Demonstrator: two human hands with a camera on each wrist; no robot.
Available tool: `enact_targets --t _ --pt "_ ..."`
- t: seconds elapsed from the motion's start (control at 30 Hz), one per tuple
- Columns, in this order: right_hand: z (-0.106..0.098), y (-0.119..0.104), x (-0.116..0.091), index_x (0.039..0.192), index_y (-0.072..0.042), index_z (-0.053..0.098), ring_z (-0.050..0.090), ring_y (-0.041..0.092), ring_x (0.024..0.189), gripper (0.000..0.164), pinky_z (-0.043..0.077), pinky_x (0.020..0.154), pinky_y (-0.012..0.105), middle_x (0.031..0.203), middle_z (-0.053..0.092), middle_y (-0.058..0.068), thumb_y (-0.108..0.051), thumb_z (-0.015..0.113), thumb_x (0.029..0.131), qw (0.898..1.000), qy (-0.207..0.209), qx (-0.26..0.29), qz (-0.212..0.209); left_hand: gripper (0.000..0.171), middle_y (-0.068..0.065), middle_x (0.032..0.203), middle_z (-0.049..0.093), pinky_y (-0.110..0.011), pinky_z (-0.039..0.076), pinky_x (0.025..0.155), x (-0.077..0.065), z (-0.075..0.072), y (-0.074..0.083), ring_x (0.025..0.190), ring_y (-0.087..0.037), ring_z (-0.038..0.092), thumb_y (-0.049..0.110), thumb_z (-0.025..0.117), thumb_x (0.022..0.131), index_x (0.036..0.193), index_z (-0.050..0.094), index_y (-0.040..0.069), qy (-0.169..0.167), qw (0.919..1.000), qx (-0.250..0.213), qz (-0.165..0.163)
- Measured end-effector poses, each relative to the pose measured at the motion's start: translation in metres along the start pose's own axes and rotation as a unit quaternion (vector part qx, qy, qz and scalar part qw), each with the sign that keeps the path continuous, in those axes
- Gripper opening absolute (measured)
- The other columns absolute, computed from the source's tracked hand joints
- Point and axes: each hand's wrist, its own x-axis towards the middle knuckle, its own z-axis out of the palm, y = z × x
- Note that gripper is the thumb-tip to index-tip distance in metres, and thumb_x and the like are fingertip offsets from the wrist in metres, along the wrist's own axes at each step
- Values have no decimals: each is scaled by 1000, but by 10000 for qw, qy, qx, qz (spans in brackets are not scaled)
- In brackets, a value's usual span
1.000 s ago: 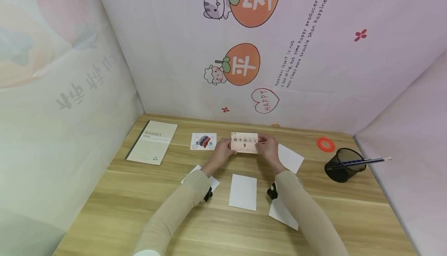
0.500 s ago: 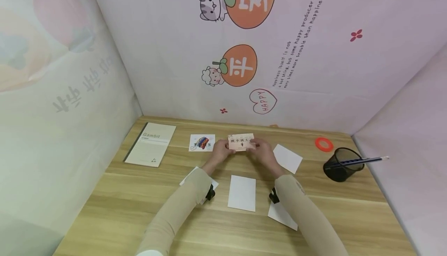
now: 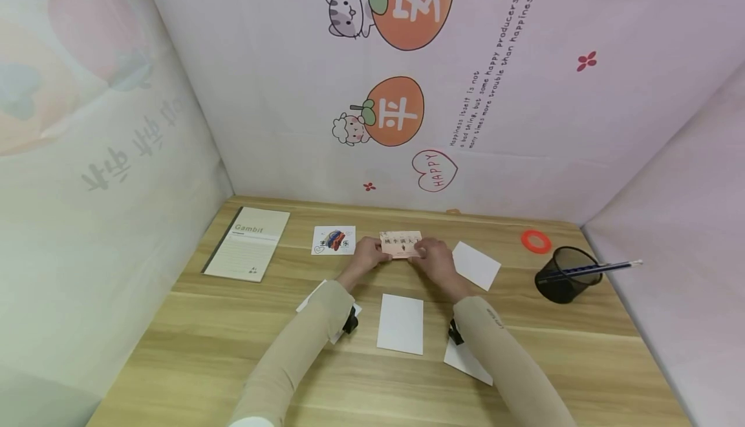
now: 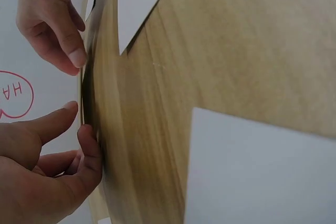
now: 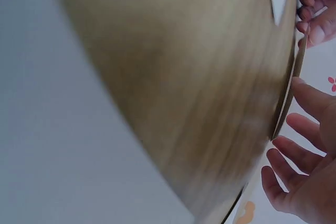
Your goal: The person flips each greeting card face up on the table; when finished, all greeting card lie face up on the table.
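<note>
now that the pinkish card (image 3: 399, 246) has sunk toward the counter (image 3: 192, 349), just below and right of the frame's centre, the left hand (image 3: 368, 254) and right hand (image 3: 436, 261) grasp its two ends, so laying it beside the printed card (image 3: 333, 240) seems nearly done.

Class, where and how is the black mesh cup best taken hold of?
I'd grip the black mesh cup round its outer wall, coming from the person's left: the wall is rounded, and the pens stick out to the right, so that approach should avoid them.
</note>
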Motion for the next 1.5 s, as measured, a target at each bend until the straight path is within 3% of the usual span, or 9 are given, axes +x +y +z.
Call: enact_targets --t 0.23,0.37,0.5,0.63,0.77,1.07,1.3,1.5 --pt "4 -1 -1 107 -2 69 54 42 111 31 44 92 58 117 64 19 -23 75 84 9999 28 -153 6 12 -17 68 66 -21 46 44 0 -3 3 46 -15 54 7 67 89 87 68 -5 -143 9998 -125 -102" --pt "5 -1 -2 106 -1 69 53 43 112 31 44 91 59 119 63 20 -22 76 84 9998 21 -184 5 21 -15 64 64 -23 46 44 -3 -5 3 47 -17 55 8 60 94 78 64 -5 -102 9999 -138 -18" --pt "4 -3 -2 112 -1 67 51 44 114 37 42 92 60 124 59 22 -23 76 84 9998 -38 -183 94 27 -13 62 60 -22 39 46 -5 -4 3 48 -15 49 7 57 95 69 56 -2 75 9997 170 176" --pt "3 -5 -2 121 0 62 51 45 115 46 42 91 61 128 56 24 -24 75 85 9998 27 -196 58 14 -16 83 68 -28 48 60 -7 -3 4 64 -17 54 5 57 92 87 66 -5 340 9966 605 438" --pt "1 -8 -3 123 1 60 53 45 113 47 45 89 60 127 56 25 -24 74 85 9993 216 -271 -113 25 -19 105 68 -37 54 78 -12 -1 9 83 -24 62 5 57 91 110 66 -8 386 9936 881 599" --pt "-7 -10 -3 125 1 58 50 45 117 40 43 92 61 128 54 25 -23 62 94 9986 504 -91 -121 27 -14 103 66 -35 52 80 -19 9 28 93 -24 62 10 56 94 114 65 -4 256 9868 1369 822" --pt "-18 -10 -7 122 2 61 53 43 113 33 46 87 59 124 58 23 -15 63 93 9961 858 -46 -193 27 -9 97 63 -28 50 73 -20 21 38 87 -18 58 11 57 93 116 65 -2 167 9845 1385 1058" --pt "-26 -1 -14 121 0 61 53 43 113 31 45 86 58 124 58 22 -14 59 94 9956 938 16 -12 29 -12 108 64 -31 50 84 -23 30 47 99 -23 59 12 61 93 118 64 0 8 9820 1520 1120"
